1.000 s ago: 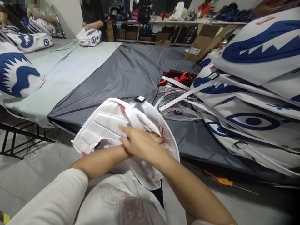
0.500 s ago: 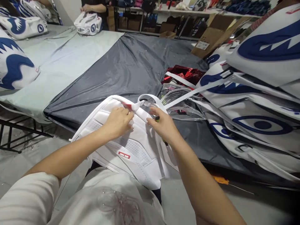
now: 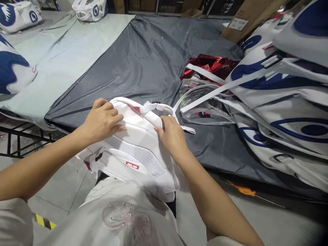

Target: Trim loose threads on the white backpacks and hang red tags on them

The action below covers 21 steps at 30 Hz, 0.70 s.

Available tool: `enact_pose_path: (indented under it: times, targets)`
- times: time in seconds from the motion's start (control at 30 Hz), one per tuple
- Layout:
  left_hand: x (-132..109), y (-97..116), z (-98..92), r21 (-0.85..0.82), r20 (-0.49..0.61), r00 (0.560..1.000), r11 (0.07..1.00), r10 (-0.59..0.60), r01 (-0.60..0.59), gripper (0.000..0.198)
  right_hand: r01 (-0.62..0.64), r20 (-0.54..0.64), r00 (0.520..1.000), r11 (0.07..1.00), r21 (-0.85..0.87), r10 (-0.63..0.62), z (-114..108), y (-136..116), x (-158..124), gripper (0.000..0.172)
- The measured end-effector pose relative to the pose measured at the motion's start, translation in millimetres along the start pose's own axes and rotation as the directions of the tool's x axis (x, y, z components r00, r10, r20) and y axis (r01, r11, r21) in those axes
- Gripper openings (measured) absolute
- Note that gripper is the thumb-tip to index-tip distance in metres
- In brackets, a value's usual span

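A white backpack (image 3: 138,136) with a dotted mesh panel and a small red label (image 3: 132,165) rests against the front of my body and the edge of the dark table cover. On its upper left edge, my left hand (image 3: 104,119) is closed with curled fingers gripping the fabric. My right hand (image 3: 170,131) pinches the upper right edge, close to the bag's top handle (image 3: 164,108). White straps lie just beyond that hand.
White-and-blue backpacks (image 3: 289,130) are piled at the right. Beside them lie clear plastic bags (image 3: 205,112) and red foil (image 3: 212,65). A cardboard box (image 3: 248,20) stands behind. More bags (image 3: 15,71) sit at the left, on the pale table cover (image 3: 64,68).
My left hand has moved left to the bag's upper left edge. The bag has tilted and its lower left strap now shows. The view has dipped downward.
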<state>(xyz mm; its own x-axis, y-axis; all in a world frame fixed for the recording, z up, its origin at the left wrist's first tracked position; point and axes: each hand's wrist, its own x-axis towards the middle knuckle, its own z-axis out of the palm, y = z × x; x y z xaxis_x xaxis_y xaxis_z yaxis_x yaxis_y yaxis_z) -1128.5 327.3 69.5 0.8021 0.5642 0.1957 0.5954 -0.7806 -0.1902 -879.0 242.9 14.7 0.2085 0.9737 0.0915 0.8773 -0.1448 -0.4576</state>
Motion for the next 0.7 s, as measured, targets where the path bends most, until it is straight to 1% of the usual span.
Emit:
enact_pose_path:
  times: [0.07, 0.13, 0.17, 0.23, 0.3, 0.33, 0.4, 0.43, 0.47, 0.5, 0.53, 0.6, 0.63, 0.67, 0.7]
  targets:
    - [-5.1, 17.1, 3.0, -0.040, -0.099, 0.993, 0.997, -0.068, 0.064, 0.026, 0.010, -0.023, 1.000, 0.993, 0.121, -0.007, -3.8, 3.2, -1.7, 0.038]
    - [-5.6, 47.2, 9.2, -0.172, -0.186, 0.972, 0.979, -0.143, 0.111, 0.030, 0.010, -0.062, 0.998, 0.941, 0.338, 0.011, -10.0, -2.1, -7.2, 0.042]
    - [-4.5, 64.2, 12.4, -0.269, -0.205, 0.964, 0.957, -0.168, 0.110, 0.034, 0.018, -0.092, 0.995, 0.885, 0.465, 0.029, -13.2, -8.3, -11.5, 0.043]
    - [-1.9, 95.2, 17.3, -0.461, -0.197, 0.964, 0.885, -0.176, 0.067, 0.039, 0.064, -0.163, 0.984, 0.732, 0.679, 0.065, -17.7, -25.4, -21.6, 0.041]
    - [-1.1, 116.2, 20.2, -0.574, -0.176, 0.971, 0.818, -0.160, 0.030, 0.036, 0.120, -0.230, 0.966, 0.594, 0.796, 0.114, -17.2, -43.2, -31.1, 0.036]
    - [-2.0, 122.2, 21.2, -0.602, -0.167, 0.974, 0.798, -0.154, 0.023, 0.031, 0.137, -0.253, 0.956, 0.540, 0.830, 0.146, -15.0, -50.1, -34.8, 0.033]
    - [-6.3, 126.5, 22.8, -0.638, -0.157, 0.976, 0.770, -0.151, 0.016, 0.023, 0.139, -0.246, 0.949, 0.439, 0.888, 0.195, -8.5, -57.4, -39.3, 0.031]
    - [-9.2, 125.9, 23.4, -0.649, -0.167, 0.973, 0.760, -0.158, 0.012, 0.022, 0.124, -0.213, 0.958, 0.393, 0.911, 0.192, -5.3, -57.6, -40.4, 0.030]
    - [-12.2, 124.2, 23.7, -0.657, -0.180, 0.969, 0.754, -0.171, 0.011, 0.022, 0.100, -0.164, 0.974, 0.360, 0.928, 0.153, -2.7, -55.6, -41.1, 0.028]
    - [-15.1, 121.7, 23.5, -0.658, -0.189, 0.965, 0.753, -0.183, 0.014, 0.023, 0.075, -0.110, 0.991, 0.351, 0.933, 0.081, -1.1, -51.9, -41.3, 0.024]
    - [-17.5, 118.7, 22.9, -0.648, -0.192, 0.964, 0.761, -0.184, 0.016, 0.024, 0.060, -0.063, 0.998, 0.373, 0.926, -0.004, -0.7, -46.7, -41.3, 0.021]
    - [-20.3, 111.6, 20.2, -0.602, -0.200, 0.970, 0.799, -0.140, -0.009, 0.027, 0.085, -0.020, 0.990, 0.491, 0.867, -0.136, -3.3, -34.5, -40.3, 0.025]
    - [-20.4, 107.6, 18.3, -0.567, -0.211, 0.971, 0.823, -0.112, -0.028, 0.028, 0.110, -0.019, 0.986, 0.560, 0.821, -0.166, -5.8, -28.5, -39.4, 0.030]
    - [-19.6, 103.4, 16.6, -0.524, -0.232, 0.968, 0.851, -0.096, -0.041, 0.028, 0.124, -0.028, 0.986, 0.614, 0.779, -0.163, -8.5, -23.2, -38.3, 0.034]
    - [-18.0, 99.3, 15.0, -0.471, -0.256, 0.962, 0.882, -0.101, -0.033, 0.028, 0.120, -0.042, 0.990, 0.646, 0.754, -0.135, -11.3, -19.1, -37.1, 0.038]
